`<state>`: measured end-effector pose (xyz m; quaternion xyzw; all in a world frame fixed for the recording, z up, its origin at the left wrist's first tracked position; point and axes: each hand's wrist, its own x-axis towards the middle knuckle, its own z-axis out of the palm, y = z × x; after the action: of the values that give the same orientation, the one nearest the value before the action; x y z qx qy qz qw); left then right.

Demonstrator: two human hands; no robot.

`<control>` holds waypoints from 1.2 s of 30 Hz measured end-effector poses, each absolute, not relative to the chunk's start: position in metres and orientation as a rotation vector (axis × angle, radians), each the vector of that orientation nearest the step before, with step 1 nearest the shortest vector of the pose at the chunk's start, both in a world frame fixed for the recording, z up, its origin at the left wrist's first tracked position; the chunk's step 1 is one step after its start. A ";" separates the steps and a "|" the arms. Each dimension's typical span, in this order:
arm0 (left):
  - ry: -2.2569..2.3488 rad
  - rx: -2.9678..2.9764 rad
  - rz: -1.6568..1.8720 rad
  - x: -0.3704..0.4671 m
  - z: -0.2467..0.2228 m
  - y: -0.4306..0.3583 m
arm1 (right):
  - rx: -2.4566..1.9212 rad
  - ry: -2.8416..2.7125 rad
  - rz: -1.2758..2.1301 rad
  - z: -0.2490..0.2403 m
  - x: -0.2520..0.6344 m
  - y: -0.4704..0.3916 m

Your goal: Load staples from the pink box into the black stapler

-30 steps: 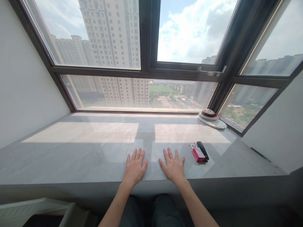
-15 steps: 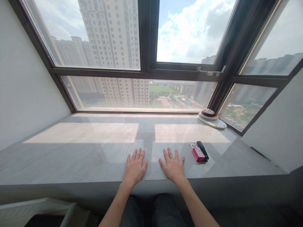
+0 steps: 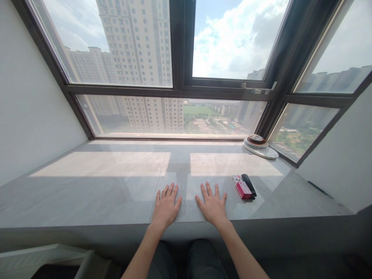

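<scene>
Head view, the only one. Against the frames half a second and one second back, almost nothing is changed: both hands are kept flat in the same spots on the sill, and the scene is shifted down by a hair, so only the camera is tipped slightly.

The left hand is laid palm-down on the grey stone window sill, fingers spread apart, nothing gripped. The right hand is laid flat the same way just beside it at 3 o'clock, fingers splayed, nothing held; a narrow gap is left between the two thumbs.

Nearest item: a red pack, lying flat on the sill at 2 o'clock from the right hand, near it but not touched. A black lighter-shaped object is set touching the pack's far side; what it is cannot be confirmed. The white printed end of the pack is too small to be read.

A stack of round plates is seen at 1 o'clock in the sill's far right corner, against the window frame; the top piece's pattern is not resolved. Forearms are cut off by the bottom edge. A white object at the lower left corner is cropped and not identifiable.
</scene>
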<state>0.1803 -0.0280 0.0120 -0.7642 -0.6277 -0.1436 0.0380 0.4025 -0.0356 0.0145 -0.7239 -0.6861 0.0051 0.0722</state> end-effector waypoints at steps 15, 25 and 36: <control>-1.917 -2.335 -0.440 0.180 0.010 -0.028 | -2.179 -2.063 0.008 0.014 0.402 -0.035; -1.926 -2.358 -0.443 0.179 0.008 -0.027 | -2.171 -2.061 -0.005 0.014 0.402 -0.036; -1.921 -2.344 -0.461 0.181 0.012 -0.029 | -2.175 -2.061 0.004 0.013 0.402 -0.035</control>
<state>0.1805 -0.0292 0.0124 -0.7640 -0.6263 -0.1504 0.0380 0.4018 -0.0355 0.0128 -0.7240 -0.6860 0.0014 0.0728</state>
